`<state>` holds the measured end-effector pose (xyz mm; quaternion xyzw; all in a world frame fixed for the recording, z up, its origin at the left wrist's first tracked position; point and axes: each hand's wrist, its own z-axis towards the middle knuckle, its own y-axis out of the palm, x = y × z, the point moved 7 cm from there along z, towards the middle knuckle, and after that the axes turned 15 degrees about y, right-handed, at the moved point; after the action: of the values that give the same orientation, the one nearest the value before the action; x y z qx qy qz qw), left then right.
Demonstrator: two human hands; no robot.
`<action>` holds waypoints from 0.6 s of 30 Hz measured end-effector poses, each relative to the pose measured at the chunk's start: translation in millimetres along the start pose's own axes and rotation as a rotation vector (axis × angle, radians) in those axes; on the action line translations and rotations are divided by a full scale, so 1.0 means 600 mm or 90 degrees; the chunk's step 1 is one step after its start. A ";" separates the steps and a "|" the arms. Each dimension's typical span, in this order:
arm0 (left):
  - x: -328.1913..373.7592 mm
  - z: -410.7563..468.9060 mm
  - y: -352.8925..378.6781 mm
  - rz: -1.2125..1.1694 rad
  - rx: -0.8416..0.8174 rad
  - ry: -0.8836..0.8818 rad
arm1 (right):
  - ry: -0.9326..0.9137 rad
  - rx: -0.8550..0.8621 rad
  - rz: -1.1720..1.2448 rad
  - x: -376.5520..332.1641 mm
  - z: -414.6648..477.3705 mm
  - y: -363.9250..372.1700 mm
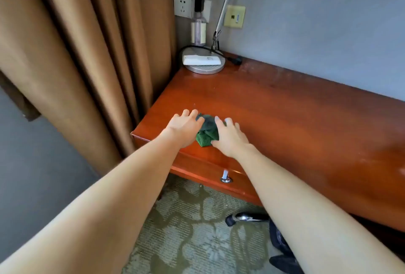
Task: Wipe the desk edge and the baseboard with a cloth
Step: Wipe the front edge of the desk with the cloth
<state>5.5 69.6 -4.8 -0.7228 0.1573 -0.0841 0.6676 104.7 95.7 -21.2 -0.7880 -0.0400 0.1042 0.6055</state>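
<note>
Just inside the front edge of the glossy, reddish-brown wooden worktop, near its left front corner, a dark green cloth with a ribbed weave sits bunched into a soft lump. The left hand and right hand flank it and touch its sides, fingers straight and spread, gripping nothing. At the back left corner, a round grey lamp base carries a flat white remote, and a clear bottle stands behind.
</note>
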 end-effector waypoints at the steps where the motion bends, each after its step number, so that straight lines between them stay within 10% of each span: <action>1: -0.002 0.008 0.007 0.004 -0.018 -0.014 | 0.007 -0.003 0.002 -0.002 0.005 0.004; 18: -0.017 0.046 0.081 -0.138 0.019 -0.144 | -0.059 0.042 0.035 -0.021 0.054 0.056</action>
<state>-0.4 95.9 -54.5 -0.7305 0.0010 -0.0762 0.6786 83.5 114.9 -60.3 -0.7629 -0.0431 0.1588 0.6253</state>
